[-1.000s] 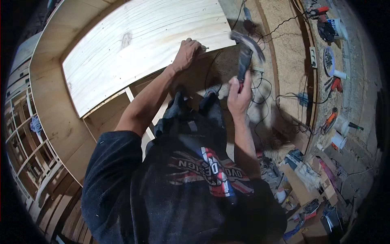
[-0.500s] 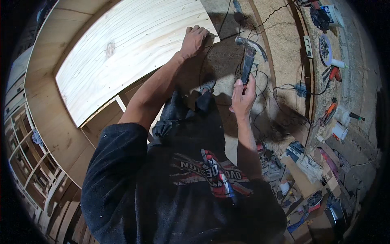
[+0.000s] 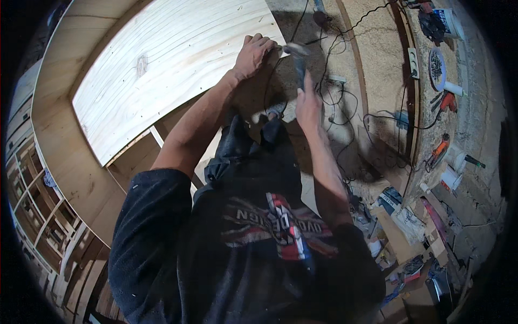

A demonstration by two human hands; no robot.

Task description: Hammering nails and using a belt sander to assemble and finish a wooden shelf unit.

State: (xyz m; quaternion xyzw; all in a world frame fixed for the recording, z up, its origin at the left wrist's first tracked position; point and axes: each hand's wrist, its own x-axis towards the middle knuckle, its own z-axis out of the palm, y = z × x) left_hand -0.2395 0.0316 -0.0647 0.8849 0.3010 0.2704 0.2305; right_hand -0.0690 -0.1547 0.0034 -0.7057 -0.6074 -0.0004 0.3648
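The big pale wooden panel [image 3: 162,75] fills the upper left, lying flat on a curved wooden frame [image 3: 59,156], grain running lengthwise with a dark knot near its middle. To the right, a rough chipboard floor [image 3: 372,65] carries a tangle of black cables [image 3: 345,102]. Along the far right edge, scattered tools, an orange-handled tool [image 3: 440,148] among them, and white cups [image 3: 452,89]. Down at the lower right, a litter of packets and cardboard [image 3: 399,227]. Now the hands: the left hand [image 3: 251,54] sits on the panel's near corner, fingers curled down against the edge, pressing there. Just beside it, the right hand [image 3: 307,105] is wrapped tight around the handle of a hammer [image 3: 297,56], whose blurred metal head hangs right by the left fingertips at the panel corner
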